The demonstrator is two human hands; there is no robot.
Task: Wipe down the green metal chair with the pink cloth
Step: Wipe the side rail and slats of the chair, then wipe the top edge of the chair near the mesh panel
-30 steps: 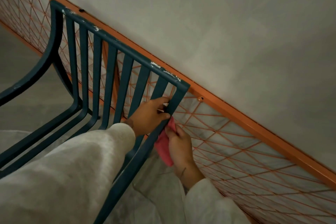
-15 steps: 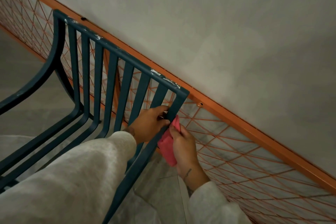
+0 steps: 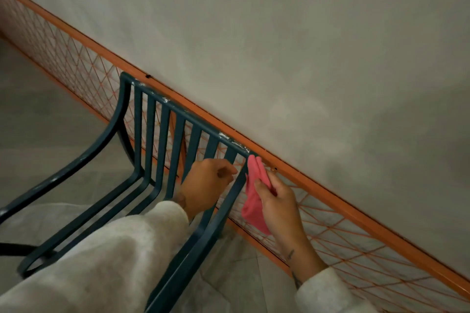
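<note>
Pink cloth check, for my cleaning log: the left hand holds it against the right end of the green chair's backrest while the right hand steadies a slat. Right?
Not quite: the hands are swapped. In the head view the right hand holds the pink cloth against the right end of the green chair's backrest, while the left hand steadies a slat.

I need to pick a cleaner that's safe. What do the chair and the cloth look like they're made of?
The chair looks like painted metal: thin dark green bars, a slight sheen, white chips along the top rail. The cloth looks like soft pink fabric, hanging limp and folding from the right hand; its fibre can't be told.
</note>
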